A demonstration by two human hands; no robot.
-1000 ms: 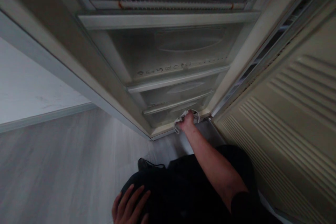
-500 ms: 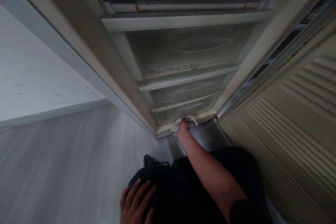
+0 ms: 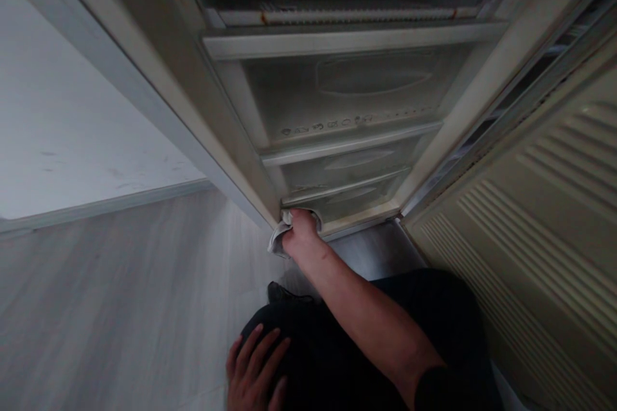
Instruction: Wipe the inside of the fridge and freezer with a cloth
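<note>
A pale cloth (image 3: 278,239) is bunched in my right hand (image 3: 303,231), which is closed round it at the lower left corner of an open fridge's frame (image 3: 354,226). Part of the cloth hangs out to the left of the hand, and some fingers are hidden. Just above sits the lowest clear drawer (image 3: 347,202). My left hand (image 3: 255,369) rests on my dark-clothed knee with its fingers spread, holding nothing.
The ribbed fridge door (image 3: 520,231) stands open on the right. More clear drawers (image 3: 357,90) rise above. A white wall (image 3: 87,128) and grey wood-look floor (image 3: 144,295) lie to the left. A black shoe (image 3: 279,293) shows near my knee.
My right hand has moved left with the cloth, from the middle of the bottom edge to the left corner. My left hand stays on the knee.
</note>
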